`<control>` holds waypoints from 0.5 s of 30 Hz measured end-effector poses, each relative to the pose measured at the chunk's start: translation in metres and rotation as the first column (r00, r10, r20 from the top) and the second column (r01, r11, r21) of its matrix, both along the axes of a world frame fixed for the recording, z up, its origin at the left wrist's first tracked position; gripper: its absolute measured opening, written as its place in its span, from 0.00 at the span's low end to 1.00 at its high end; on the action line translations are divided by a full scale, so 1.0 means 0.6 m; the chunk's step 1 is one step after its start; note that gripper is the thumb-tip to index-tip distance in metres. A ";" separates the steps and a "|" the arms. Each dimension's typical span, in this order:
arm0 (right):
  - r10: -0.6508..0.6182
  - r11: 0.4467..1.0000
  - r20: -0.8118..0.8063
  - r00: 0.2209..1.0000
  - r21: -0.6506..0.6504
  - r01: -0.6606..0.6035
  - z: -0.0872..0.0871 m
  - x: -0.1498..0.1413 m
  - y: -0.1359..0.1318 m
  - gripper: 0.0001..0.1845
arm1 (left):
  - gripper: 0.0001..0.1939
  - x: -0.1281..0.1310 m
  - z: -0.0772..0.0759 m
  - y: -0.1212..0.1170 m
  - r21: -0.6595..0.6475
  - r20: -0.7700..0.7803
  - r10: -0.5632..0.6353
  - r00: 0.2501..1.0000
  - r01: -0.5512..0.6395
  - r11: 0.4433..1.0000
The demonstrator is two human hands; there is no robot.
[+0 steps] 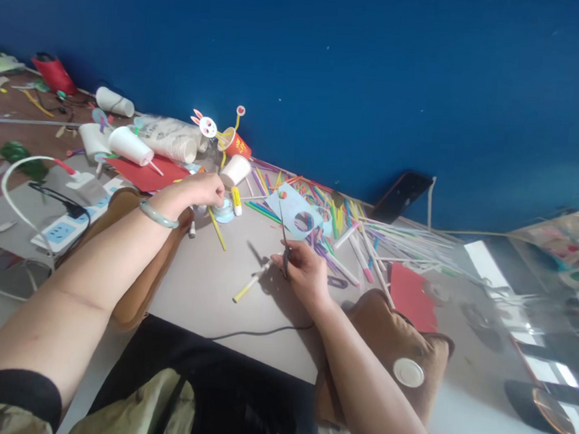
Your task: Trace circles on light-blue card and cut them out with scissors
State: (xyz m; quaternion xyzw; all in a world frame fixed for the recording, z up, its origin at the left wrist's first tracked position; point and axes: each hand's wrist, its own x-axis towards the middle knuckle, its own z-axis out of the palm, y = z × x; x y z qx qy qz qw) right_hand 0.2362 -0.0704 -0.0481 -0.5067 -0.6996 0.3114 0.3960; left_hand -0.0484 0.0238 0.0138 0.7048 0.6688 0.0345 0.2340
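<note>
My right hand grips a pair of scissors with dark blades pointing away from me, toward a light blue paper sheet with a round hole cut in it. My left hand is closed, its fingertips turned down and mostly hidden, so what they hold cannot be made out. Close by it are a roll of tape, a yellow glue stick and a white paper cup. On the table between my hands lies a thin marker with a yellow end.
Many colored straws spread along the blue wall. A phone leans there. Left are a power strip, stacked paper cups and a red rabbit-decorated cup. Brown cushions flank me; red paper lies right.
</note>
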 end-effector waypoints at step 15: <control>0.001 1.000 0.012 1.000 -0.016 -0.001 0.002 0.000 -0.001 0.21 | 0.09 -0.026 -0.035 0.011 -0.232 0.076 -0.167 0.983 0.180 0.956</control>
